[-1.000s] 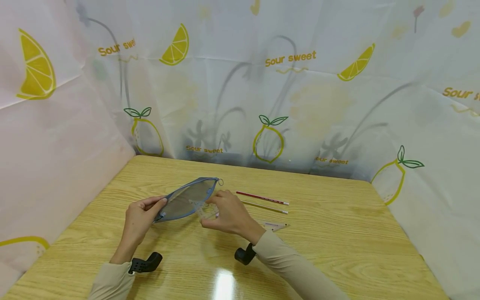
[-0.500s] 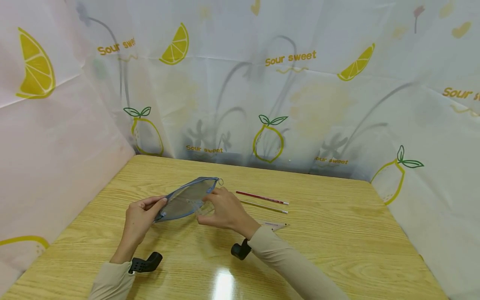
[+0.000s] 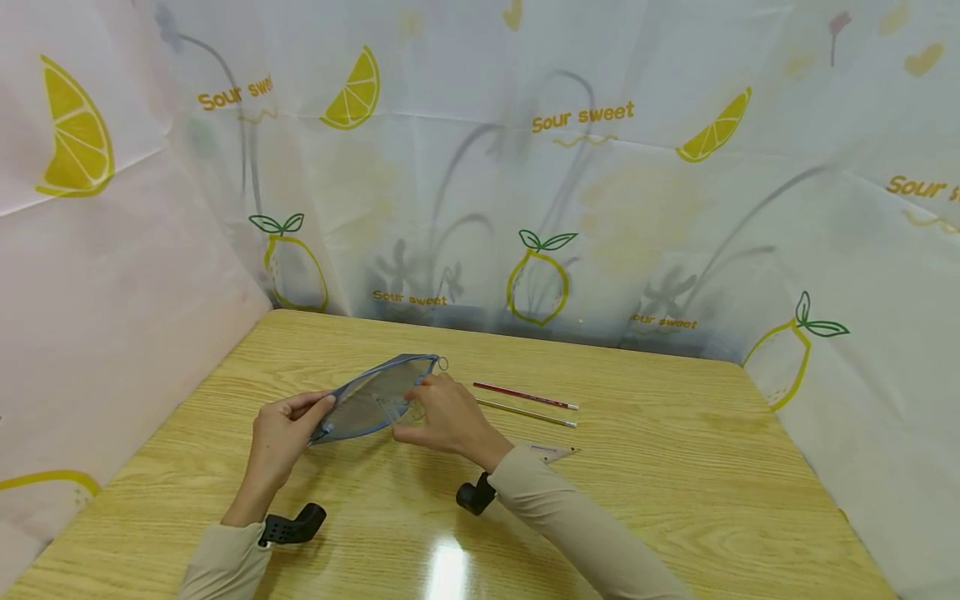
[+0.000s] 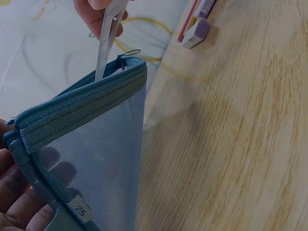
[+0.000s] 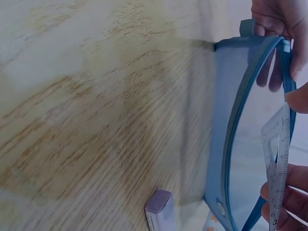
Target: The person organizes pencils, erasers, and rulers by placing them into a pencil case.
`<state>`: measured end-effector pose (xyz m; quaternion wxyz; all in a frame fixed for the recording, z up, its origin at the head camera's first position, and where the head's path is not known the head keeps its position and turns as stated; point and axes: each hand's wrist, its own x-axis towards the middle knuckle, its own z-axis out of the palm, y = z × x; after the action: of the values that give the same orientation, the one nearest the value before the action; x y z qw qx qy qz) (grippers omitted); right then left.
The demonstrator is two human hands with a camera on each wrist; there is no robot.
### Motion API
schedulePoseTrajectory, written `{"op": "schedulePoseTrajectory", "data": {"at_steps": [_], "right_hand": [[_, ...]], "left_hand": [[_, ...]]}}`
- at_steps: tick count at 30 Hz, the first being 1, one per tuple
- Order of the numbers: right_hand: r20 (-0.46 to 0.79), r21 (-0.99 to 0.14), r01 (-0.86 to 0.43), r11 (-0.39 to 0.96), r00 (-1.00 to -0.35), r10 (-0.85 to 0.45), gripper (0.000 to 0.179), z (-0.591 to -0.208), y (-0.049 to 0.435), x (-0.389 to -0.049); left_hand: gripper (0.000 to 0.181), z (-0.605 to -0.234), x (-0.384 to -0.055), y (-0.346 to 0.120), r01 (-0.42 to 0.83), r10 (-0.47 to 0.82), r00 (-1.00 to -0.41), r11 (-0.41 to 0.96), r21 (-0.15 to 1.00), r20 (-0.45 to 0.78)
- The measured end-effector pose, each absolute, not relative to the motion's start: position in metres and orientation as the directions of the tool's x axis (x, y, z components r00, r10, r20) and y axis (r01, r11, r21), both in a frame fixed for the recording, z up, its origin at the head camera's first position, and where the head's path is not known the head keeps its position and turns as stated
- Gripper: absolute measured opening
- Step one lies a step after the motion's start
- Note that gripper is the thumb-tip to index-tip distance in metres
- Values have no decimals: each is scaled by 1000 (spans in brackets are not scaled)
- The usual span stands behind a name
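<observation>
Pinching set square [image 5: 276, 183], right hand [image 3: 447, 418] angled leftward, left hand [image 3: 281, 435] gripping pouch [image 4: 106, 139]

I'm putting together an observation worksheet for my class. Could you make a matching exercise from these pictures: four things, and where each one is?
Things
1. mesh pouch
2. raised clear set square
3. red pencil
4. gold pencil

Places
A. in the fingers of the right hand, at the mouth of the mesh pouch
B. on the table, the pencil nearer the person
C. gripped by the left hand
D. on the table, the pencil farther from the person

Pairs: 1-C, 2-A, 3-D, 4-B
</observation>
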<state>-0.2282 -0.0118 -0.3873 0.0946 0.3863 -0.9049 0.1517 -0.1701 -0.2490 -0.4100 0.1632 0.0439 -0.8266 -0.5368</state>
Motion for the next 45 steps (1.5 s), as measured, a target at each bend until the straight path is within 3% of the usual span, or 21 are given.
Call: {"op": "schedulePoseTrajectory", "data": {"at_steps": [13,32,40,45], "right_hand": [[271,-230,-707,669,-707,-654,44,-394,-20,-234],[243,-155,-710,687,-701,-670,42,-395,-36,-242],[198,-191,-684,704,-729,-655,42,-391,-45,-245],[168,-190,-700,689,-714,-680,42,-390,-49,-249]], "left_hand": [[38,-410,-170,-250,95,-249,-945,414,905,213],[39,-410,-169,-251,90,-255,-943,420,903,213],[40,-411,-170,-250,90,-250,-946,412,907,208],[40,-411,-170,-250,92,-243,-949,393,915,200]]}}
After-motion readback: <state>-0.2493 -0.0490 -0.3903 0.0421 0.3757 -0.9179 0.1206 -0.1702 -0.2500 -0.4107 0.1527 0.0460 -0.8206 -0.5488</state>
